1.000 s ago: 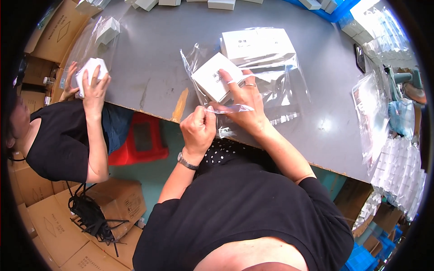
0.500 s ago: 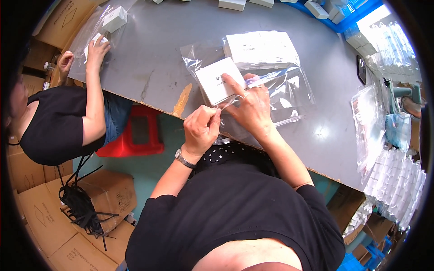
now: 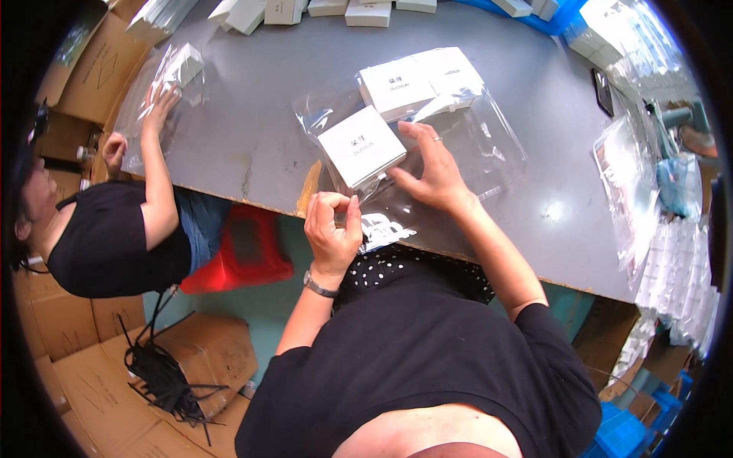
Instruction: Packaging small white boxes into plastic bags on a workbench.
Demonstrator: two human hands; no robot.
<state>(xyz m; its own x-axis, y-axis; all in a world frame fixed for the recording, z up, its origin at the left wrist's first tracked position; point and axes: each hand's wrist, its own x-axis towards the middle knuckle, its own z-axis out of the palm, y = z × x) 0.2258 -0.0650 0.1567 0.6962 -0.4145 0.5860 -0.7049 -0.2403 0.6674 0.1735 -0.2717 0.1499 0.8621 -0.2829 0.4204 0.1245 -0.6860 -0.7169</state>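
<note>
A white square box (image 3: 362, 145) lies in a clear plastic bag (image 3: 496, 145) near the table's front edge. Two more white boxes, a left one (image 3: 395, 85) and a right one (image 3: 453, 75), sit side by side just behind it. My right hand (image 3: 437, 172) hovers over the bag with fingers apart, its thumb close to the near box's right corner. At the table edge, my left hand (image 3: 333, 233) is closed, fingers curled toward the thumb. Loose shiny film (image 3: 385, 229) lies beside it; whether the fingers pinch any film is hidden.
On the left, a co-worker's hand (image 3: 159, 111) touches another bagged white box (image 3: 183, 65). White boxes (image 3: 369, 13) line the far edge beside a blue crate (image 3: 546, 19). A phone (image 3: 602, 91) and flat clear bags (image 3: 622, 175) lie at right. Cartons (image 3: 206, 359) stand on the floor.
My right hand has drawn back from the near box's top and opened. My left hand has come away from the box corner. My view has shifted slightly.
</note>
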